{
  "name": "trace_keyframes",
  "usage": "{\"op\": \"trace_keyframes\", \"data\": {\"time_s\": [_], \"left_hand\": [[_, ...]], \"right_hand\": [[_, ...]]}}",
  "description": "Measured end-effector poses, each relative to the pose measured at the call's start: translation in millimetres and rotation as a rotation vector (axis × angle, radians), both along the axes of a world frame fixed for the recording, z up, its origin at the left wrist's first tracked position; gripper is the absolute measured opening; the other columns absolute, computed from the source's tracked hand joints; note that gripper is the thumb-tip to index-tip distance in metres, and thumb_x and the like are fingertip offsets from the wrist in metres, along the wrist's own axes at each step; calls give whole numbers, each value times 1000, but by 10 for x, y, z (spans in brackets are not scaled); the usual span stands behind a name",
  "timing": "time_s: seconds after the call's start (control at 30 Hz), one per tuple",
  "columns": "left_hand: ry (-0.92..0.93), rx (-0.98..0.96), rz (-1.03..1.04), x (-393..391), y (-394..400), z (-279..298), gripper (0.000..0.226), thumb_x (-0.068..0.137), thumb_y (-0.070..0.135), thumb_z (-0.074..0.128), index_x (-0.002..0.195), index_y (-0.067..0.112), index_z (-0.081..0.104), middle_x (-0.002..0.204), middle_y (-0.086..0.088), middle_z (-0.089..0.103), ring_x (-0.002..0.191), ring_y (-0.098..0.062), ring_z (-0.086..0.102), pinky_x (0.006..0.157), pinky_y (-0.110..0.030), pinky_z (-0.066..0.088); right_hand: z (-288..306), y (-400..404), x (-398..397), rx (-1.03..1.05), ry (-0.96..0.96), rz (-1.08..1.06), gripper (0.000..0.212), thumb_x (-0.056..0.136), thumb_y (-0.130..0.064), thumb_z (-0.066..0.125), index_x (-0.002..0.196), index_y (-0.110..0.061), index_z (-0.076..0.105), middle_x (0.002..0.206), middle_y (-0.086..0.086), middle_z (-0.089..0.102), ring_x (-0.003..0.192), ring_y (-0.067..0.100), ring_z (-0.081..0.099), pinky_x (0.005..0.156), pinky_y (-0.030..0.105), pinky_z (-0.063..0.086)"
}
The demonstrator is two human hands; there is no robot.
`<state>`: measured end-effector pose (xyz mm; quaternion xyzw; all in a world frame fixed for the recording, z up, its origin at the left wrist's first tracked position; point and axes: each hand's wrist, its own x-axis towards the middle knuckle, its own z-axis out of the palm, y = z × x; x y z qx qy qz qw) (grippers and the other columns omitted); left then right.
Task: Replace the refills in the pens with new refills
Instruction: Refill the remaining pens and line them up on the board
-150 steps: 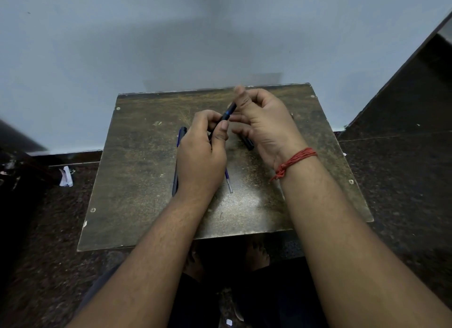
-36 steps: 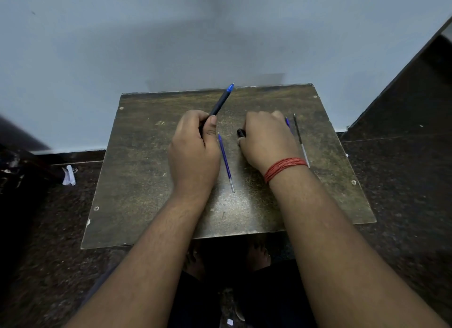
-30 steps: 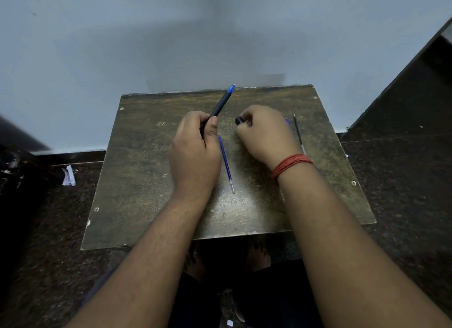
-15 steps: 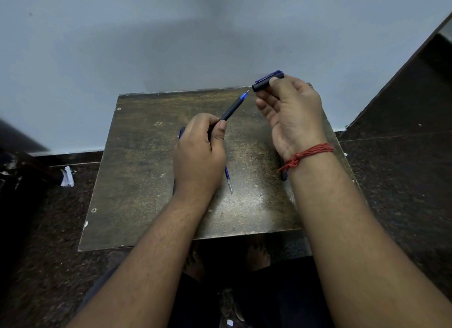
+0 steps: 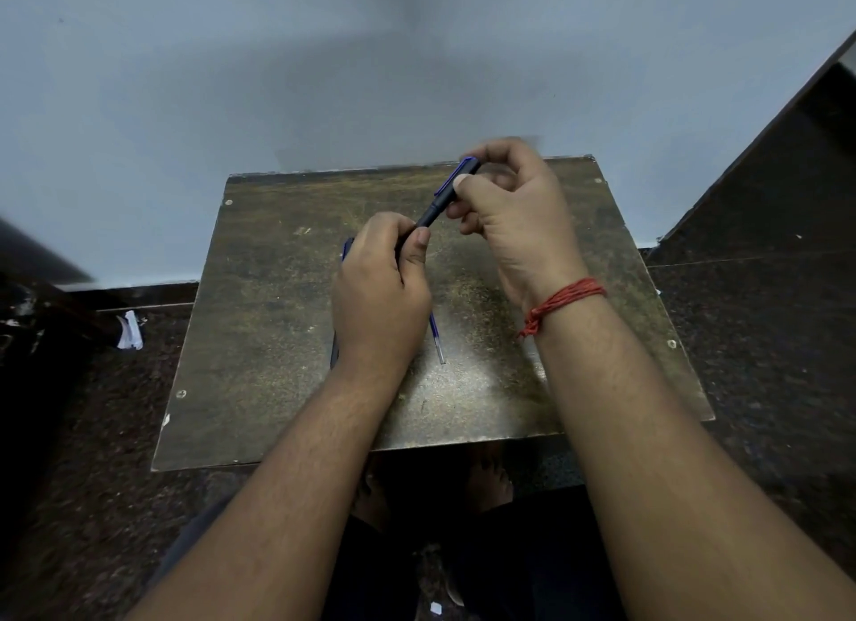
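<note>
Pen (image 5: 433, 210) held in the air above the far half of the tabletop (image 5: 259, 342), slanting up and away from the person. Left hand (image 5: 380, 291) grip clenched round the pen's lower barrel; right hand (image 5: 509, 208) pinches the cap (image 5: 456, 180), with its blue clip, between thumb and fingers. Cap appears to sit on the barrel end; seating depth cannot be judged.

Loose refill (image 5: 437, 342) lies on the tabletop, partly under the left hand. Second pen (image 5: 345, 259) lies just left of that hand, mostly hidden.

Judgement: reassembly of this pen, cap stage.

Risks: cap pushed on askew could jam or stay loose; if the barrel halves are not fully screwed, push force could part them. Left wrist hovers near the loose refill; a careless drop of the hand could roll it toward the near edge.
</note>
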<state>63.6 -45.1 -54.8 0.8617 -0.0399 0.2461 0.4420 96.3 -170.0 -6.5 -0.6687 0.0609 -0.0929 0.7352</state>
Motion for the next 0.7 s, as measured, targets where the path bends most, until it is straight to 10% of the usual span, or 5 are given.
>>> {"op": "trace_keyframes", "data": {"time_s": [0.27,0.7], "left_hand": [[-10,-4,57,-43,5,-28,13,98,17,57,86,11,57,76,7,53,67,-9,45,59,-33,37],[-50,122,-91,-61,-104,101,16,101,25,55,104,11,62,93,5,59,77,-5,48,60,-18,35]], "right_hand": [[-58,98,-21,-129,-53,21,19,85,-4,59,87,-21,53,71,7,61,63,20,62,58,35,49],[-18,81,1,-322,-33,-49,57,93,-21,63,146,-22,42,89,20,65,82,29,68,79,49,58]]}}
